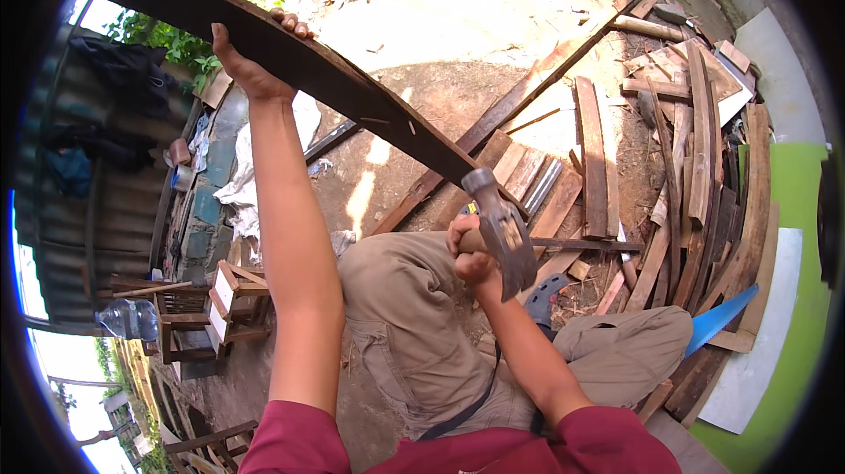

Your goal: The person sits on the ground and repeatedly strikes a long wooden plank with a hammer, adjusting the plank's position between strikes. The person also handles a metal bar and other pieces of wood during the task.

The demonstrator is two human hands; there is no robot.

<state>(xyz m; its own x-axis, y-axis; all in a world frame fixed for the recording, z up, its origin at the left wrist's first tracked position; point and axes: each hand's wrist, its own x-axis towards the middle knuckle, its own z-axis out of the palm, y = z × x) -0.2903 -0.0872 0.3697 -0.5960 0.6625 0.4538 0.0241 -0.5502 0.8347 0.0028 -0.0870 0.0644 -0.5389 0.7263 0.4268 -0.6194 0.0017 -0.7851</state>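
Note:
A long dark wooden plank [343,87] slants across the upper left, its far end raised and its near end low by my knee. My left hand [257,76] grips it with the arm stretched out, thumb on the near face and fingertips over the far edge. Two thin nails [411,127] seem to stick out of the plank's face. In my right hand [473,252] is a claw hammer [508,241], held by its wooden handle close to the metal head. The hammer head is beside the plank's lower end; I cannot tell whether they touch.
Loose boards [591,157] and a pile of wood strips [700,139] lie ahead and to the right. A blue saw blade [722,320] rests beside my right knee. To the left stand a small wooden frame [231,302] and a clear plastic bottle [130,319]. White cloth [242,176] lies further ahead.

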